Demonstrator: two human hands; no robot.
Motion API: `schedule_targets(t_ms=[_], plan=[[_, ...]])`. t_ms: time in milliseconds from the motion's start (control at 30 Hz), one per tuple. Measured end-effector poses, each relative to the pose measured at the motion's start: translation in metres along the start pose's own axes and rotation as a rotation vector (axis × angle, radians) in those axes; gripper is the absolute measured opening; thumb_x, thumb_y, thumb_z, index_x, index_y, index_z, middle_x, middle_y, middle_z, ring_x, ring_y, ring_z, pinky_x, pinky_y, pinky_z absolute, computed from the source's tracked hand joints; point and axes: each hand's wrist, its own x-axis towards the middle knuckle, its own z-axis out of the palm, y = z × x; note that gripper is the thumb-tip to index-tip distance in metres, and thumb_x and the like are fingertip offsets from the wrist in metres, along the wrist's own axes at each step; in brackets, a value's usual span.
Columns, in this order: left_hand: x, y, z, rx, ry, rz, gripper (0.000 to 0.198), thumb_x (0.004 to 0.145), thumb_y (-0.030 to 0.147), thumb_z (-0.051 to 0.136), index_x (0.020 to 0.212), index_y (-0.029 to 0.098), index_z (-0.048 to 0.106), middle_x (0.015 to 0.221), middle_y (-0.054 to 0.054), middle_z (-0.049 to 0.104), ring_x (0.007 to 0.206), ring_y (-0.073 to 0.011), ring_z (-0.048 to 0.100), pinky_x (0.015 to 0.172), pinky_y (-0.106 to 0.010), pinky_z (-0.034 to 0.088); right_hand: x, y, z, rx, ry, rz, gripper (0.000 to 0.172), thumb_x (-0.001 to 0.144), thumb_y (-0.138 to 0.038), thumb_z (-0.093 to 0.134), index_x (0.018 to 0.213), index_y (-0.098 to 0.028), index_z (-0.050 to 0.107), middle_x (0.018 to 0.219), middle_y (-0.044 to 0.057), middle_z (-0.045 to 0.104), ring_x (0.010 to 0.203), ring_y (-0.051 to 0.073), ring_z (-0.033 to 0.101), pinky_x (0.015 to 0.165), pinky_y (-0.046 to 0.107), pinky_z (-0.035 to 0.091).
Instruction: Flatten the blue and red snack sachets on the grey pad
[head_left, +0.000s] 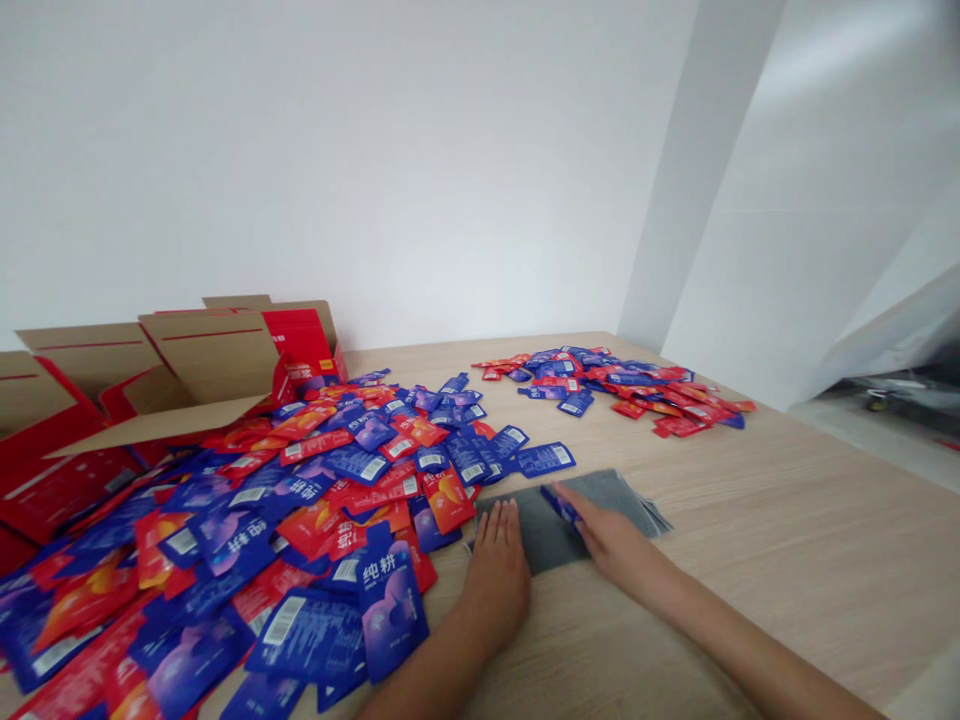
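Observation:
My left hand [497, 570] lies flat on the wooden table [787, 540] with its fingers stretched out, the fingertips resting on the near edge of a stack of grey sheets [622, 495]. My right hand [609, 538] rests on the grey stack and pinches a small blue sachet [561, 503] against it. A big heap of red and blue sachets [300, 500] spreads over the table just left of my left hand.
A smaller heap of red and blue sachets [622, 385] lies at the far right of the table. Open red cardboard boxes [172, 380] stand at the far left by the white wall. The table's right edge runs diagonally past my right arm.

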Motion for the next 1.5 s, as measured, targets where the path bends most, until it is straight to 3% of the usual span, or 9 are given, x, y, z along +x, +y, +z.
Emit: schedule_targets(t_ms=[200,400,500,667,833,1067,1300,1400,1500], plan=[[0.000,-0.001,0.006,0.010,0.012,0.003,0.062,0.078,0.009,0.034,0.139,0.003,0.025,0.143,-0.016,0.031,0.133,-0.0257,0.022,0.107,-0.042,0.024,0.002,0.042,-0.023,-0.072,0.172,0.130,0.049,0.086,-0.031,0.041,0.132,-0.015,0.045,0.122,0.014,0.059,0.112,0.026,0.055,0.096,0.047,0.043],[-0.001,-0.002,0.011,0.029,0.020,0.016,0.062,0.077,0.008,0.034,0.138,0.002,0.026,0.144,-0.016,0.029,0.134,-0.0250,0.020,0.108,-0.039,0.023,-0.026,-0.002,0.007,-0.162,-0.160,-0.130,0.047,0.093,-0.035,0.035,0.138,-0.025,0.036,0.145,0.007,0.033,0.133,0.022,0.028,0.106,0.047,0.030],[0.000,-0.001,0.011,0.046,0.012,0.010,0.060,0.078,0.007,0.032,0.138,0.001,0.028,0.143,-0.016,0.031,0.133,-0.0258,0.022,0.108,-0.040,0.022,-0.013,-0.013,0.022,-0.214,-0.167,-0.117,0.047,0.093,-0.028,0.032,0.139,-0.019,0.035,0.147,0.010,0.028,0.135,0.022,0.021,0.107,0.047,0.028],[0.001,-0.002,0.013,0.069,0.026,0.018,0.061,0.076,0.006,0.033,0.137,0.002,0.030,0.142,-0.017,0.034,0.132,-0.0262,0.024,0.107,-0.042,0.024,0.019,-0.009,0.031,-0.248,-0.120,-0.103,0.047,0.092,-0.026,0.036,0.137,-0.013,0.037,0.145,0.014,0.030,0.135,0.022,0.022,0.108,0.045,0.028],[0.000,-0.003,0.016,0.068,0.074,0.039,0.064,0.074,0.007,0.036,0.138,0.004,0.027,0.141,-0.017,0.035,0.132,-0.0254,0.025,0.106,-0.043,0.027,0.001,-0.014,0.033,-0.268,-0.142,-0.093,0.066,0.084,-0.039,0.050,0.139,-0.008,0.032,0.147,0.018,0.024,0.135,0.026,0.021,0.107,0.044,0.029],[-0.001,0.001,0.003,0.022,-0.021,0.017,0.062,0.077,0.007,0.033,0.138,0.000,0.026,0.143,-0.018,0.029,0.134,-0.0260,0.020,0.108,-0.041,0.022,-0.028,-0.014,0.016,-0.316,-0.146,-0.201,0.058,0.075,-0.003,0.037,0.133,-0.007,0.042,0.136,0.018,0.044,0.125,0.024,0.042,0.100,0.039,0.040],[0.000,0.003,0.000,0.048,-0.064,0.011,0.060,0.080,0.013,0.033,0.138,-0.001,0.026,0.144,-0.019,0.029,0.133,-0.0289,0.020,0.109,-0.044,0.019,0.042,-0.007,-0.018,0.078,0.056,0.128,0.038,0.083,-0.030,0.049,0.119,-0.022,0.055,0.098,0.007,0.070,0.089,0.023,0.065,0.079,0.036,0.050],[0.001,0.004,0.002,0.061,-0.053,0.002,0.057,0.083,0.018,0.034,0.137,0.000,0.029,0.143,-0.019,0.030,0.133,-0.0291,0.021,0.108,-0.044,0.021,0.097,-0.006,-0.002,0.525,0.073,0.235,0.035,0.077,-0.029,0.057,0.111,-0.020,0.059,0.077,0.001,0.070,0.070,0.019,0.065,0.069,0.033,0.051],[0.001,0.003,0.007,0.080,-0.049,0.007,0.059,0.082,0.019,0.037,0.137,0.000,0.030,0.142,-0.020,0.031,0.132,-0.0305,0.022,0.107,-0.045,0.024,0.154,-0.010,0.022,0.608,0.041,0.242,0.030,0.078,-0.029,0.055,0.104,-0.017,0.063,0.069,0.000,0.069,0.061,0.016,0.063,0.062,0.030,0.051]])
